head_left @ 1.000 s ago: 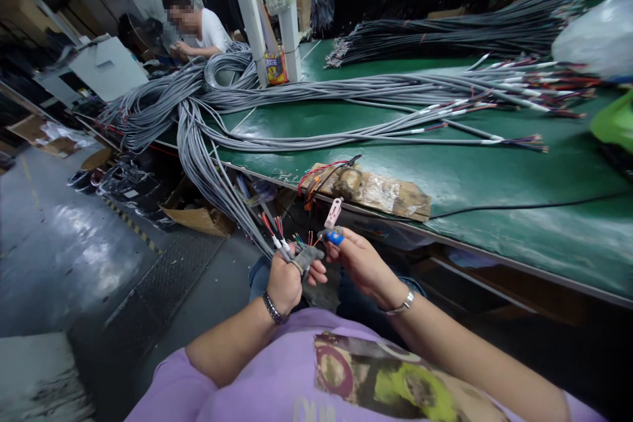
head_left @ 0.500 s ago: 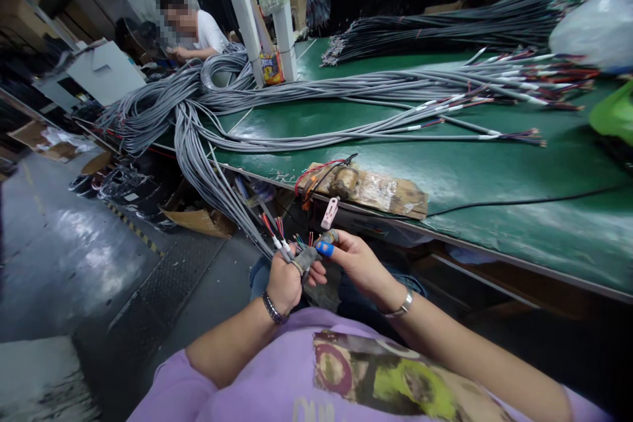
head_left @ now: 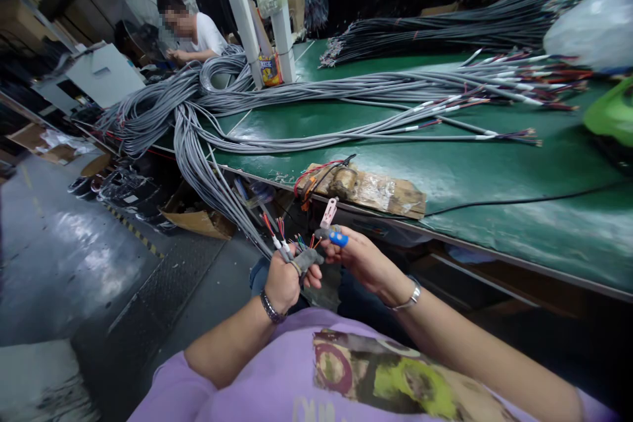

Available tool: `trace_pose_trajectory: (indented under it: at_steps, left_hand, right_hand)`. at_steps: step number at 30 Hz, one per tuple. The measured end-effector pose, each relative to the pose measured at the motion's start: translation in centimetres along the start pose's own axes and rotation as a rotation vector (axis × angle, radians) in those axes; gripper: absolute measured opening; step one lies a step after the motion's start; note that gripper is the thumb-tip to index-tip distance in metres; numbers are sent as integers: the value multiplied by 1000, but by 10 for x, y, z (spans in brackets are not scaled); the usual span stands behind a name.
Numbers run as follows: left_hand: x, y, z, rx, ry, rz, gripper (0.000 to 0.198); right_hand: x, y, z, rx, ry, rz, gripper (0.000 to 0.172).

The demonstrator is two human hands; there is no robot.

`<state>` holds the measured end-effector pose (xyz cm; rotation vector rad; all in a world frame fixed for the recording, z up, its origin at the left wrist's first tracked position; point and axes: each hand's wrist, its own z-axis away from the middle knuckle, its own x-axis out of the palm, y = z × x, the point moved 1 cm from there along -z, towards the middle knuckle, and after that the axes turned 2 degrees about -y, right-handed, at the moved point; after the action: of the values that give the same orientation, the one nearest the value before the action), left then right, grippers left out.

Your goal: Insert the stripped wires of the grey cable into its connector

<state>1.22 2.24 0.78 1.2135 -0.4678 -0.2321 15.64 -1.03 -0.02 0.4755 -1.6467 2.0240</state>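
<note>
My left hand (head_left: 291,277) is closed around the ends of several grey cables (head_left: 242,217), just off the bench's front edge. White sleeves and thin red, black, green and orange wires (head_left: 279,227) fan out above its fingers. Grey finger covers wrap some of its fingertips. My right hand (head_left: 349,252) is beside it, thumb in a blue cover, a finger in a grey one. Those fingertips pinch together at the thin orange-red wires; the exact strand is too small to make out. A pink clip-like piece (head_left: 329,212) at the table edge lies just above the right fingertips.
A wooden block (head_left: 380,188) with red and black leads lies on the green bench (head_left: 469,178). Grey cable bundles (head_left: 321,89) and dark ones (head_left: 445,30) stretch across it. Posts (head_left: 242,13) rise behind. A person (head_left: 198,33) sits at the far left. Cardboard (head_left: 198,219) is below.
My right thumb has rolled over, showing more of its blue cover, and the fingertips have shifted slightly at the wires. The left hand keeps its grip on the cables, nearly still.
</note>
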Motion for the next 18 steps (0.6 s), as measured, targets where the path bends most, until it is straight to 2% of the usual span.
trace_pose_trajectory:
  at_steps: [5,18]
  left_hand:
    - [2,0,2,-26,-46,-60,32]
    - [0,-5,1,-106,-162,-165,29]
  right_hand:
    - [7,-8,-3,-22,-28,83,35]
    - [15,-3,-6,-57,-45,192,21]
